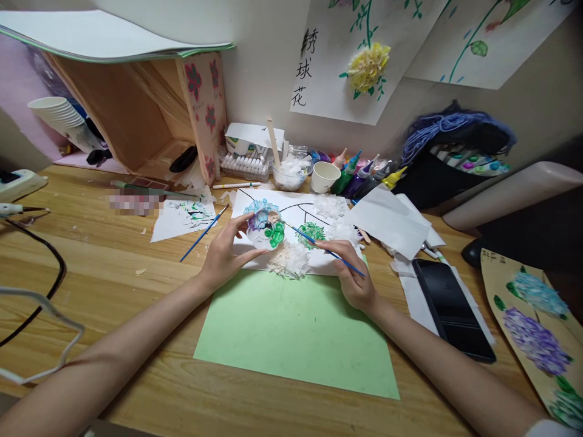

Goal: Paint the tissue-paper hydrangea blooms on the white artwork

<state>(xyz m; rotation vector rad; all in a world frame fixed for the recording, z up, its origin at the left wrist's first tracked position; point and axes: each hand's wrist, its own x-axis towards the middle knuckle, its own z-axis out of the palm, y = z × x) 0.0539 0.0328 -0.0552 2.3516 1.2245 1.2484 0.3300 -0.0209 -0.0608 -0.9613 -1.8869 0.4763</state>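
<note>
My left hand (pixel 229 250) grips a small round paint palette (pixel 259 239) by its edge; green, purple, blue and peach paint lie on it. Between the fingers of my right hand (pixel 353 273) is a thin blue paintbrush (pixel 334 252), its tip at the palette's right side. Beneath both lies white paper (pixel 291 200) with dark drawn lines and fluffy paper flowers. One flower is green (pixel 311 234), one pale peach (pixel 289 260), one light blue and partly behind the palette, and others white (pixel 331 206). A green sheet (pixel 296 334) is under the paper's near edge.
Another blue brush (pixel 204 233) rests on the table at left, near a paint-smeared paper (pixel 184 218). Behind stand a plastic bowl (pixel 292 176), a paper cup (pixel 325 177) and several paint bottles (pixel 353 173). A black phone (pixel 453 309) lies at right; cables (pixel 59 267) cross the left side.
</note>
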